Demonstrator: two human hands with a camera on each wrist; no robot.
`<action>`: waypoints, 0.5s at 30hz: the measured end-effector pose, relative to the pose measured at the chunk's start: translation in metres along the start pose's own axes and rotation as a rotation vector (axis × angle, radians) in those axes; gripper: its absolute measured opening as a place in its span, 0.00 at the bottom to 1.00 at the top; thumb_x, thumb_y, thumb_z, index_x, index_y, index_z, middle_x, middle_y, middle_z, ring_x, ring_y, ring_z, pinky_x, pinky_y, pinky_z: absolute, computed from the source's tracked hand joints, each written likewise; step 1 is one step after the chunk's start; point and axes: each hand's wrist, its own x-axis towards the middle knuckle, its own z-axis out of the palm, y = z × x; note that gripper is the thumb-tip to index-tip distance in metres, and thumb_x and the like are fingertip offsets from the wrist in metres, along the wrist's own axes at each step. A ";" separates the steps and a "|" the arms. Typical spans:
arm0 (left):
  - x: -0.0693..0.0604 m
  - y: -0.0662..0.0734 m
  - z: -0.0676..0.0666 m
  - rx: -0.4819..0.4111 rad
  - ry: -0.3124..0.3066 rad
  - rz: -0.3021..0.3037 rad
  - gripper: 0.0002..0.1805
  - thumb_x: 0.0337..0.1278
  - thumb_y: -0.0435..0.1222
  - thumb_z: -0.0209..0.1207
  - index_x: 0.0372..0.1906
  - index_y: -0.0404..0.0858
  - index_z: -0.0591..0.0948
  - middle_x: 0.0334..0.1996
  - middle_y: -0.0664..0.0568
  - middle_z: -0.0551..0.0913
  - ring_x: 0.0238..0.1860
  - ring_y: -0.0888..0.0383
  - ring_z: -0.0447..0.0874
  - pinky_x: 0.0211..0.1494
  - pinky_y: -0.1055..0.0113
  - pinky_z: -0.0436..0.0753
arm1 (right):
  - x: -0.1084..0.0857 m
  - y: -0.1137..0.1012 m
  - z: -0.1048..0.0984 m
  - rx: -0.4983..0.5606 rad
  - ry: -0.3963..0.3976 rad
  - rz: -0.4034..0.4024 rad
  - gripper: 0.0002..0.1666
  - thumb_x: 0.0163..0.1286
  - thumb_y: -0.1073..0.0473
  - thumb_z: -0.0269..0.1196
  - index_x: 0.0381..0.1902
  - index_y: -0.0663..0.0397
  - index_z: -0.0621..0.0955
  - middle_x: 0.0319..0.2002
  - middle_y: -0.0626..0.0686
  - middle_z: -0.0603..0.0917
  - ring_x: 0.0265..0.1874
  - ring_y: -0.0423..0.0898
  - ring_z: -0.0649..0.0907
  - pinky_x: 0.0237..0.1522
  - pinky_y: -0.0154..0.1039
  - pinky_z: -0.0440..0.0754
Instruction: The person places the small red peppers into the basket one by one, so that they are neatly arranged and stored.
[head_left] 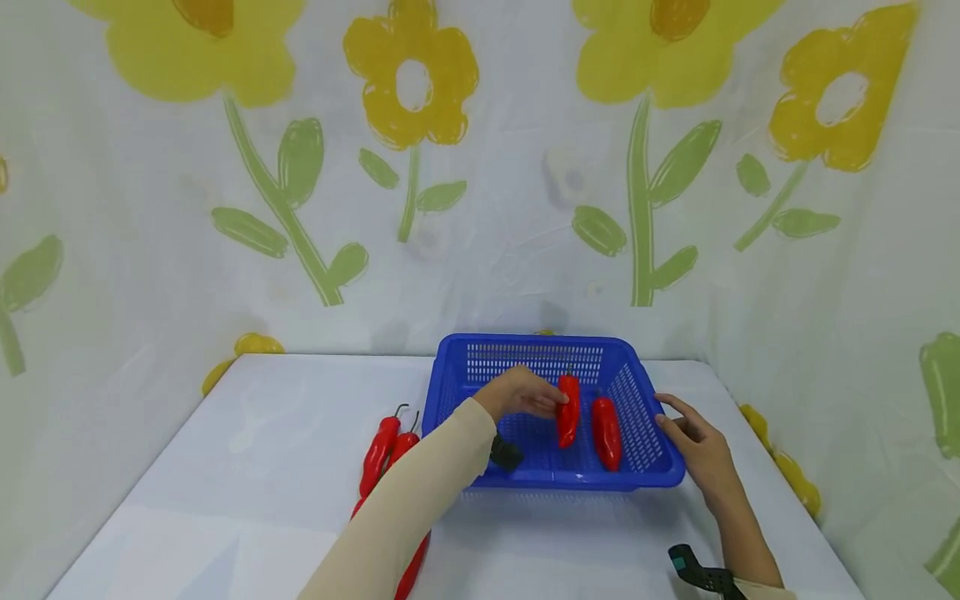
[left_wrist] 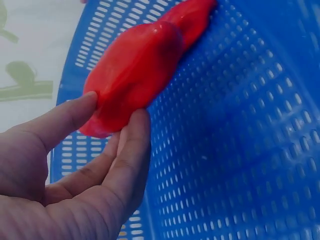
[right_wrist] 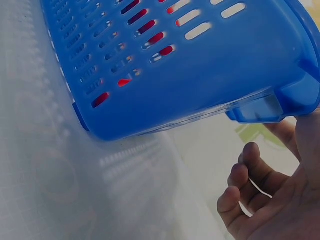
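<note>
My left hand (head_left: 525, 392) pinches a red chili pepper (head_left: 568, 412) over the blue plastic basket (head_left: 536, 481). In the left wrist view, thumb and fingers grip one end of this glossy pepper (left_wrist: 132, 70). A second red chili pepper (head_left: 607, 433) lies inside the basket, to the right of the held one. My right hand (head_left: 697, 442) holds the basket's right rim with thumb and index finger. The right wrist view shows its other fingers (right_wrist: 250, 172) loosely bent, apart from the basket wall (right_wrist: 200, 85).
Several red chili peppers (head_left: 380, 454) lie on the white table (head_left: 247, 450) left of the basket, partly hidden by my left sleeve (head_left: 412, 500). A white sheet with yellow flowers (head_left: 525, 208) hangs behind the table. A dark strapped device (head_left: 701, 571) sits at my right wrist.
</note>
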 end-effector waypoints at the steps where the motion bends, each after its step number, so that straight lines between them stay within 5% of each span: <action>1: 0.002 0.000 0.002 -0.004 0.000 -0.010 0.14 0.57 0.25 0.67 0.47 0.23 0.81 0.37 0.37 0.86 0.43 0.44 0.88 0.58 0.50 0.81 | 0.000 0.001 0.000 0.003 0.000 -0.004 0.36 0.74 0.35 0.56 0.74 0.41 0.69 0.45 0.60 0.81 0.42 0.52 0.78 0.38 0.30 0.79; 15: 0.019 -0.003 0.023 0.083 0.002 -0.071 0.13 0.57 0.23 0.66 0.46 0.23 0.79 0.35 0.37 0.85 0.44 0.43 0.87 0.55 0.54 0.84 | -0.004 -0.002 -0.001 0.028 0.003 0.011 0.35 0.74 0.37 0.57 0.73 0.41 0.70 0.45 0.61 0.81 0.42 0.53 0.78 0.39 0.28 0.80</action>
